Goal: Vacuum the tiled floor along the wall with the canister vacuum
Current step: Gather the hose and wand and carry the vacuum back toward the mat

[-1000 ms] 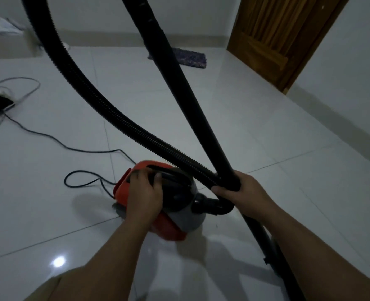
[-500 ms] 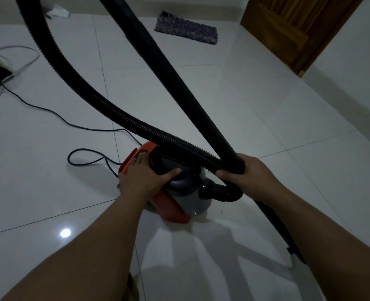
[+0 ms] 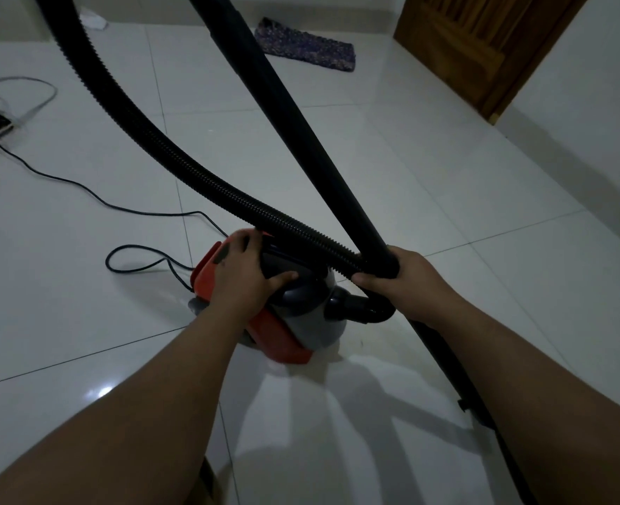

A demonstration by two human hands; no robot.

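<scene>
The left hand (image 3: 241, 277) grips the black carry handle (image 3: 283, 258) of the orange and grey canister vacuum (image 3: 294, 322), which sits on the white tiled floor (image 3: 447, 198). The right hand (image 3: 407, 282) clamps round the rigid wand (image 3: 301, 133), just where the ribbed hose (image 3: 177, 162) crosses it. A power cord (image 3: 126, 209) loops behind. A dark mat (image 3: 308, 49) lies near the wooden door (image 3: 483, 45). Since half a second ago, both grips are unchanged; the view has merely shifted.

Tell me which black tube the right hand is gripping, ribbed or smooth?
The smooth rigid wand. The right hand wraps its lower end. The ribbed hose curves past to the canister, where the left hand rests.
</scene>
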